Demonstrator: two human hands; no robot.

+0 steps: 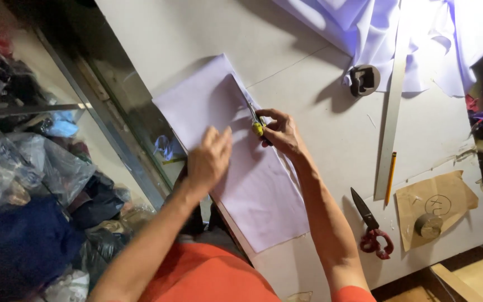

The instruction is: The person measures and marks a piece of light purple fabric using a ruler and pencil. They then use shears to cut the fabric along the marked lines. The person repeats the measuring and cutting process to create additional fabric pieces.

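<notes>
I see the cloth (241, 184) lying at the table (320, 112) edge. My right hand (282, 133) is closed around scissors (254, 118) on it; my left hand (209, 159) presses flat, fingers loose. Red scissors (373, 229), pencil (390, 178) and ruler (392, 106) lie rightward.

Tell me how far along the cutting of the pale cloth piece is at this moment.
Early, it seems. The right hand works small scissors at the right edge of the pale cloth piece, near its far end; the left hand presses the cloth flat. Most of that edge toward the person looks uncut, though any finished cut is hard to see. The big red-handled scissors, pencil and long ruler lie aside on the table.
</notes>
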